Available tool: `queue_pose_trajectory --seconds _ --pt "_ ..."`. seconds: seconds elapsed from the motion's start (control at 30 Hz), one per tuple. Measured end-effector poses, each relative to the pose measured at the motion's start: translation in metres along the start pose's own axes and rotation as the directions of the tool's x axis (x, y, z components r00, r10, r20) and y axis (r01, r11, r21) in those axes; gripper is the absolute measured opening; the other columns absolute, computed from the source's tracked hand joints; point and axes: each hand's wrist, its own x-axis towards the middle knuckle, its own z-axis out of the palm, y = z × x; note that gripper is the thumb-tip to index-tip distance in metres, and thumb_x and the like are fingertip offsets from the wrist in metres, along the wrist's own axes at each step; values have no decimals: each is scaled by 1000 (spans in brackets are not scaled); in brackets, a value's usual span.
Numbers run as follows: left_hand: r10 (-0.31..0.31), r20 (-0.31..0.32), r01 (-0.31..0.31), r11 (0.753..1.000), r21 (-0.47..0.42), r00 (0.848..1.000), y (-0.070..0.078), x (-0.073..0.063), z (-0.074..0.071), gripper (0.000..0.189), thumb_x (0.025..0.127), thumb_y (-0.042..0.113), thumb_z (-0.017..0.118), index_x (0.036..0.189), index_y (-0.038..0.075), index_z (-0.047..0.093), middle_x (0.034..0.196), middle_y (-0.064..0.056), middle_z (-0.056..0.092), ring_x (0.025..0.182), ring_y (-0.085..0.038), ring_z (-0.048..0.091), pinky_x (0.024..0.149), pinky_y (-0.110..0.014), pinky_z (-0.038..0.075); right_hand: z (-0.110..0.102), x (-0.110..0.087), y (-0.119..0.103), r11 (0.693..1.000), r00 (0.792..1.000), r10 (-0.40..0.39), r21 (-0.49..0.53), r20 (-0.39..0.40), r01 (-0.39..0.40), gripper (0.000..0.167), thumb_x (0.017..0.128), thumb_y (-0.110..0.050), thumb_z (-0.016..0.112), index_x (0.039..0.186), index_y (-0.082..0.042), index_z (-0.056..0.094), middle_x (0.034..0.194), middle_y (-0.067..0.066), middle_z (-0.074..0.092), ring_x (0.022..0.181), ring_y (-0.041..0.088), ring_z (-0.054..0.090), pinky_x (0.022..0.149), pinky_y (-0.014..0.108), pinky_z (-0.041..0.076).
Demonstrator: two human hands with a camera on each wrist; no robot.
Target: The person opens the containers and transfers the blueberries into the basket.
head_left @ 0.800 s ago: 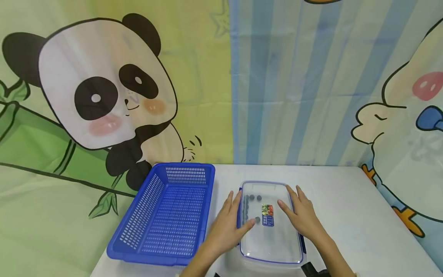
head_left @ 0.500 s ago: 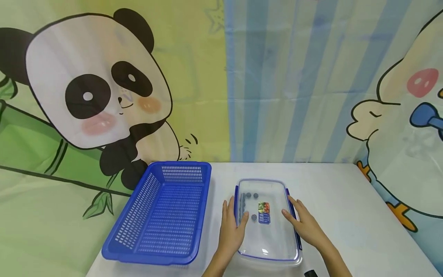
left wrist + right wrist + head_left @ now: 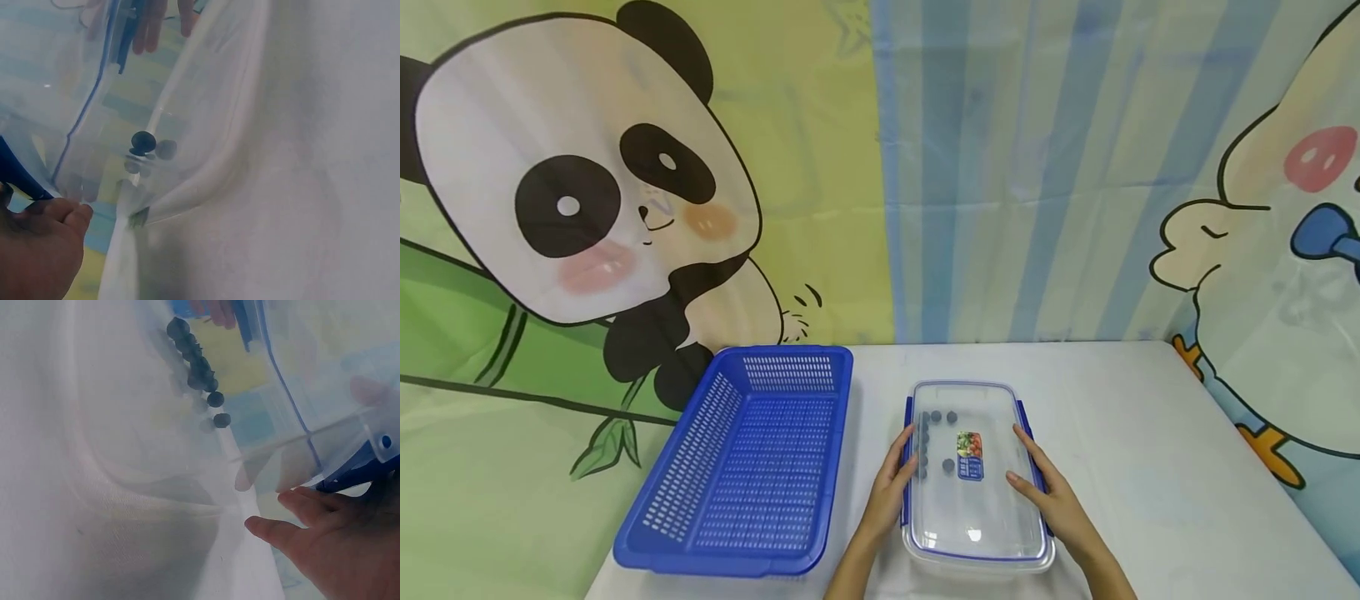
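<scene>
A clear plastic food box (image 3: 992,517) with a blue-lined lid and blue side clips stands on the right in the head view. Several small dark round things, which look like blueberries (image 3: 951,417), lie inside along its left side and far left corner. My left hand (image 3: 883,500) holds the left side, fingertips and thumb at the rim. On the opposite side, my right hand (image 3: 1056,500) grips the edge with its thumb over the lid. In the right wrist view, the blueberries (image 3: 215,399) form a row; fingers (image 3: 275,531) reach below the blue clip (image 3: 365,467).
A blue slatted plastic basket (image 3: 831,500) stands left of the box, with nothing in it. Both rest on a white-covered table (image 3: 1135,433). Behind hangs a curtain (image 3: 985,167) with a panda and other cartoon prints. A printed label (image 3: 970,456) sits on the lid.
My hands have drawn back from over the lid to the box's two sides and now hold it. The box's near end looks larger and slightly raised. The view has shifted a little.
</scene>
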Motion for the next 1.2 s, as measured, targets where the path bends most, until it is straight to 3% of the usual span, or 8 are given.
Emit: queue_pose_trajectory --seconds 0.17,0.27,0.43,0.6,0.7,0.93,1.2 --pt "-5 10 4 996 87 1000 19 -6 -1 47 98 22 40 144 18 32 149 -11 26 133 -35 25 105 -55 25 0 -1 -1 998 1000 15 63 14 -16 65 91 -25 56 147 -32 22 154 10 4 136 42 3 103 64 13" --pt "25 25 -28 988 150 999 30 -9 -1 46 98 20 39 143 14 33 146 -13 30 128 -33 34 100 -50 35 0 -1 -2 997 1000 21 67 11 -22 64 91 -25 55 146 -32 23 154 11 4 136 44 4 102 65 16" --pt "60 31 -65 974 216 998 35 -10 -2 45 98 18 39 143 12 34 144 -13 36 121 -29 44 93 -42 42 0 -1 -2 997 999 46 58 0 -46 62 91 -27 56 145 -32 26 154 12 5 135 45 6 101 65 21" --pt "94 46 -102 971 217 994 36 -10 -3 45 98 15 38 143 10 33 144 -14 34 121 -30 43 94 -45 41 1 0 -1 997 999 53 60 -3 -53 60 91 -27 55 144 -30 28 153 14 8 133 45 16 94 54 39" --pt "99 60 -110 972 209 993 35 -9 -4 45 99 15 37 143 10 32 146 -13 32 124 -30 40 96 -47 38 1 1 -1 997 999 48 63 2 -48 59 92 -26 55 144 -30 28 152 14 9 131 46 19 90 50 43" --pt "102 87 -116 977 182 991 36 -8 -6 46 99 13 37 144 7 30 147 -13 29 130 -31 31 103 -51 30 0 1 -1 998 999 33 60 11 -34 59 92 -25 55 144 -28 28 152 13 10 132 42 20 90 44 42" --pt "110 110 -124 984 131 988 34 -8 -8 45 99 10 34 144 3 28 148 -16 26 134 -32 24 106 -53 22 -1 0 -2 999 1000 23 30 10 -23 57 92 -26 54 144 -28 29 152 13 11 133 42 18 90 47 42"
